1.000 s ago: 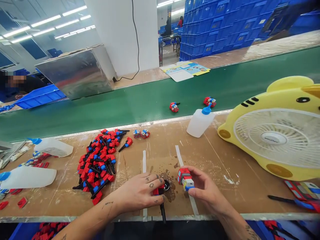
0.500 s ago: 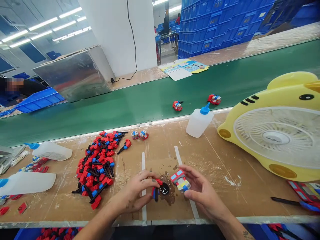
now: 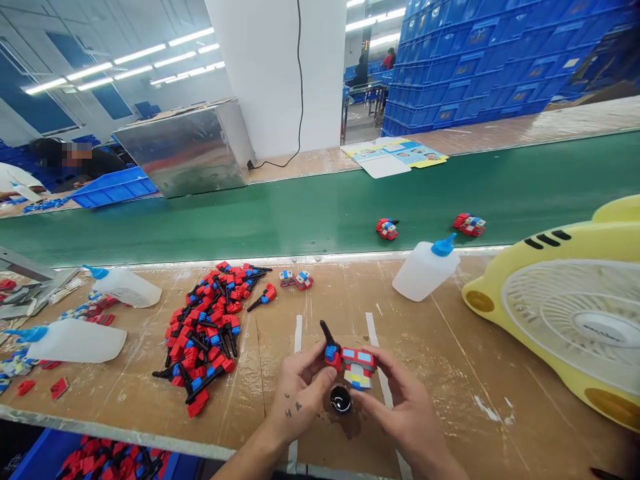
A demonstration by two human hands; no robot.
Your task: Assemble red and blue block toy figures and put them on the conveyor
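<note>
My left hand (image 3: 299, 390) pinches a small red, blue and black toy part (image 3: 330, 347), its black stem pointing up. My right hand (image 3: 405, 407) grips a red, grey, yellow and blue toy body (image 3: 359, 367). Part and body touch each other above a small black cap of dark liquid (image 3: 341, 399) on the brown worktop (image 3: 470, 347). A pile of several red, blue and black parts (image 3: 207, 327) lies to the left of my hands.
A yellow desk fan (image 3: 565, 313) lies at the right. White squeeze bottles (image 3: 424, 268) (image 3: 125, 287) (image 3: 75, 340) lie on the worktop. Two finished toys (image 3: 387, 229) (image 3: 469, 225) ride the green conveyor belt (image 3: 300, 213). Another person sits at far left by a blue bin (image 3: 113, 188).
My left hand lifted the small part from the black cap and brought it up against the toy body in my right hand. The camera view shifted left.
</note>
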